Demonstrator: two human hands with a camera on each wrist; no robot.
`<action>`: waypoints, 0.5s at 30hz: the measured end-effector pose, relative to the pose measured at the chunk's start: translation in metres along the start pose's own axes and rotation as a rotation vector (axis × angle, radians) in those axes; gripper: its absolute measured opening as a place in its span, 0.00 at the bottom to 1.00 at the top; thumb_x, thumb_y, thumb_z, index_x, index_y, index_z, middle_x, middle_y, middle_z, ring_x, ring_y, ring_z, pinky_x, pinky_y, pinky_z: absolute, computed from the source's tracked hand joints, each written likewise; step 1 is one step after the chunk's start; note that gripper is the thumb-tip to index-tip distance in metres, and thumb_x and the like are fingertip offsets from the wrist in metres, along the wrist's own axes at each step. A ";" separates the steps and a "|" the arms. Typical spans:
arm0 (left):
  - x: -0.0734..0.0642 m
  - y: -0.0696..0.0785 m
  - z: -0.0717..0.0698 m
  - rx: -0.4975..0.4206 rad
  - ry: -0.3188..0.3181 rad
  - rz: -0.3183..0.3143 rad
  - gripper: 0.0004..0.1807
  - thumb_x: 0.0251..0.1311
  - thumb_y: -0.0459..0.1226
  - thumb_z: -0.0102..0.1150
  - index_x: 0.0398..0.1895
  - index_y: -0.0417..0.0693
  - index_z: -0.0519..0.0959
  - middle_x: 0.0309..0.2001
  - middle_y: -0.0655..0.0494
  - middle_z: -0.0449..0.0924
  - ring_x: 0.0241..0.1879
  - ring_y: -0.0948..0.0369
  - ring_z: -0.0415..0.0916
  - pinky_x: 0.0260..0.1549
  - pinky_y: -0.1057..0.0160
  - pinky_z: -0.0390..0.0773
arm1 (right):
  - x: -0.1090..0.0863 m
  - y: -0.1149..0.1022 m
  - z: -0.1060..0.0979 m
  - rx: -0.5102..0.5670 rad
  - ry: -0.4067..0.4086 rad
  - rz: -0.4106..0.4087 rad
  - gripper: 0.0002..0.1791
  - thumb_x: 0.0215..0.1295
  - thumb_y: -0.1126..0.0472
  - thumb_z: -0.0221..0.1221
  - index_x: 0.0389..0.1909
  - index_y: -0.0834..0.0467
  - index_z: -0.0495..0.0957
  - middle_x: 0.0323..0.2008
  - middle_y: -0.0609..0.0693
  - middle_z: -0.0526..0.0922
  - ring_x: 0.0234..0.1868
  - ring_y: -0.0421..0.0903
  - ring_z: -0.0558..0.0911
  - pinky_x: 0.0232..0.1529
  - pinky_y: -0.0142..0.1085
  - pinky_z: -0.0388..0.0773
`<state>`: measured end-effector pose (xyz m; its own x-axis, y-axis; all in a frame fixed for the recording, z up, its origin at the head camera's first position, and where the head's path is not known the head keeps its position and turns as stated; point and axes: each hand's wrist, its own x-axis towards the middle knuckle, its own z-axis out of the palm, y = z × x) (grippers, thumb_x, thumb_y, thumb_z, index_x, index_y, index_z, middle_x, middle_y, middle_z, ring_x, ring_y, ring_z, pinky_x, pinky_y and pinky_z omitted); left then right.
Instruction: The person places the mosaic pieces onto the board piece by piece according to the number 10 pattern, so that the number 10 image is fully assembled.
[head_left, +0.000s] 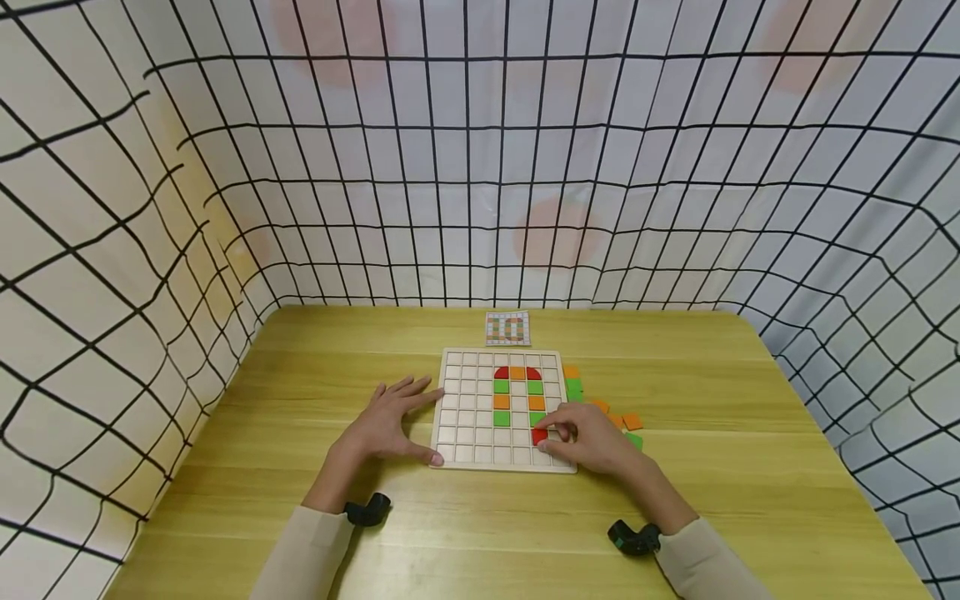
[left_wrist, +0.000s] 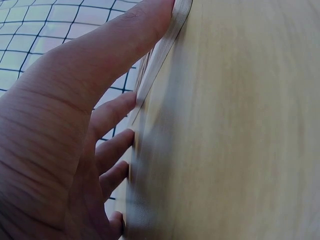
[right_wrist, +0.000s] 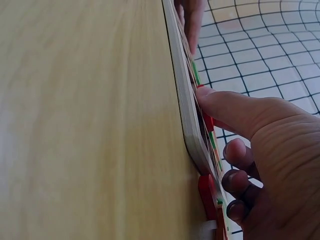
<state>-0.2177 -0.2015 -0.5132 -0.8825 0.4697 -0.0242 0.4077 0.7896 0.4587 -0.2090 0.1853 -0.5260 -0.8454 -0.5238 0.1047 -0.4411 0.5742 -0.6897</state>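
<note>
A pale wooden grid board (head_left: 465, 450) lies on the table. Red, orange and green tiles form an arch on it, with rounded red tiles (head_left: 502, 373) at both top corners. My right hand (head_left: 588, 435) pinches a red tile (head_left: 539, 436) between thumb and fingers, just below the lowest green tile of the right column. In the right wrist view the thumb presses on this red tile (right_wrist: 208, 121) close over the board. My left hand (head_left: 386, 423) is spread at the board's left side, thumb at the lower left corner and index finger touching the edge.
A small printed pattern card (head_left: 507, 329) lies behind the board. Loose orange tiles (head_left: 632, 422) and green tiles (head_left: 573, 389) lie along the right side, partly hidden by the right hand. A red piece (right_wrist: 206, 192) stands out there too. Black wire mesh (head_left: 480, 225) encloses the table.
</note>
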 end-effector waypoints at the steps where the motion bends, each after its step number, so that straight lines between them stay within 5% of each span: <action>1: 0.000 0.000 0.000 0.000 -0.001 0.000 0.62 0.33 0.73 0.76 0.77 0.67 0.67 0.82 0.53 0.56 0.82 0.43 0.47 0.76 0.28 0.40 | 0.000 0.000 0.000 0.003 0.001 0.000 0.11 0.63 0.47 0.71 0.44 0.44 0.88 0.24 0.40 0.72 0.27 0.37 0.71 0.29 0.28 0.68; 15: 0.001 0.000 0.000 0.001 -0.005 -0.002 0.62 0.33 0.73 0.76 0.78 0.67 0.67 0.82 0.53 0.55 0.82 0.43 0.46 0.76 0.28 0.39 | 0.000 0.000 0.000 -0.012 0.015 -0.030 0.07 0.67 0.51 0.69 0.44 0.43 0.88 0.25 0.37 0.71 0.29 0.36 0.71 0.31 0.28 0.69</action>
<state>-0.2183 -0.2012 -0.5132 -0.8820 0.4704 -0.0291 0.4066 0.7907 0.4576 -0.2089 0.1857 -0.5260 -0.8360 -0.5316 0.1356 -0.4697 0.5657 -0.6777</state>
